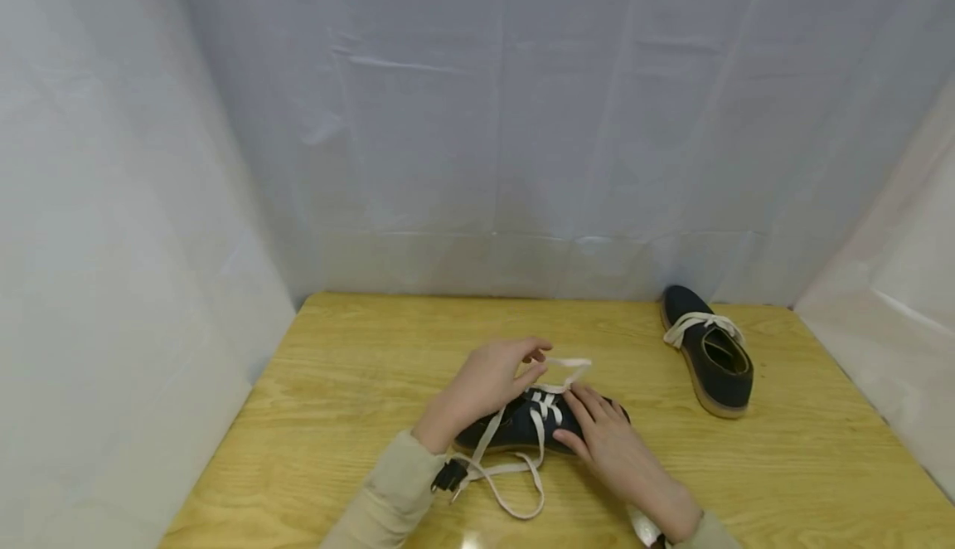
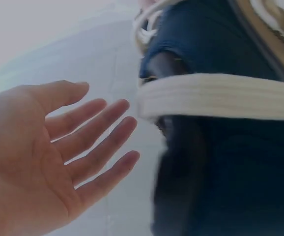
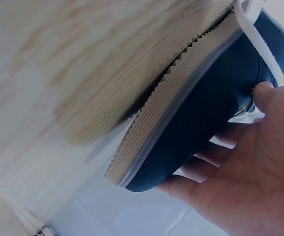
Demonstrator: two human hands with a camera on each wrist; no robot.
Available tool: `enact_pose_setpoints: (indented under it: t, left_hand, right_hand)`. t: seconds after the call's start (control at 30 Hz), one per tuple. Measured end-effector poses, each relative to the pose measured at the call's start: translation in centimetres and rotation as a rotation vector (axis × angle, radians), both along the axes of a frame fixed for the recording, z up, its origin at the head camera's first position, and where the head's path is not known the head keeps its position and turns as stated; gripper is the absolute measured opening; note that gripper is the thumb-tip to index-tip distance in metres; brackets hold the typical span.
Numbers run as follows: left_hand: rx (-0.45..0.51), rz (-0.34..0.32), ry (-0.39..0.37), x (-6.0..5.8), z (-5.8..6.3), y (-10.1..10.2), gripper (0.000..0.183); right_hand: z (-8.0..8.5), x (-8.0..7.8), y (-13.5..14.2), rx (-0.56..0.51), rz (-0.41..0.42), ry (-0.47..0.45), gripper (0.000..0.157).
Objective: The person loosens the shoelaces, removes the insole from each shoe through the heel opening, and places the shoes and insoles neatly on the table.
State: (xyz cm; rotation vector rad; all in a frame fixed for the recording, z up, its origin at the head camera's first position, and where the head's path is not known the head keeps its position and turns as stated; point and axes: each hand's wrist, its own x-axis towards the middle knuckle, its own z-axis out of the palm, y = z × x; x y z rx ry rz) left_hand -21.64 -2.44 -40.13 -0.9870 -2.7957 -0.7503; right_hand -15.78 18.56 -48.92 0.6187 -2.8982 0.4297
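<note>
Touching shoe [image 3: 201, 113] — right hand [image 1: 615, 449], second shoe [image 1: 700, 353] apart, near table edge [image 1: 597, 303]

Near shoe [image 1: 516, 433] partly hidden, 2 sleeves [image 1: 390, 489] cropped

Soft, even light fills the head view, with a small glare spot on the counter [image 1: 336, 400] at bottom centre. The left wrist view hazes to white at upper left, its shoe [image 2: 245, 172] blurred; in the right, dark shadow edges the sole [image 3: 166, 101].

Shoe [image 2: 250, 162] in both wrist close-ups
</note>
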Motion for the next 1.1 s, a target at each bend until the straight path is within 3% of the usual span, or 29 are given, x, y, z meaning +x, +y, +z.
enact_pose_setpoints:
  t: [0.23, 0.43, 0.6, 0.77, 0.9, 1.1]
  left_hand:
    - [-0.029, 0.068, -0.016, 0.8, -0.4, -1.8, 0.022]
    - [-0.123, 0.012, -0.05, 2.2, -0.1, -3.8, 0.024]
    - [-0.205, -0.014, -0.067, 3.0, -0.6, -4.4, 0.023]
    - [-0.115, -0.006, 0.011, 2.7, -0.6, -4.3, 0.01]
    - [-0.047, 0.068, 0.096, 2.1, 0.5, -3.9, 0.01]
    - [0.126, 0.128, 0.068, 1.5, 2.4, -2.8, 0.015]
  right_hand:
    - [0.1, 0.0, 0.0, -0.012, -0.001, -0.024, 0.061]
    - [0.3, 0.1, 0.0, -0.021, 0.001, -0.014, 0.061]
    - [0.2, 0.1, 0.1, -0.026, -0.004, 0.018, 0.06]
    - [0.1, 0.0, 0.1, -0.028, -0.003, 0.022, 0.06]
    - [0.2, 0.0, 0.0, -0.017, -0.004, 0.006, 0.06]
    - [0.3, 0.0, -0.2, -0.004, -0.007, -0.031, 0.061]
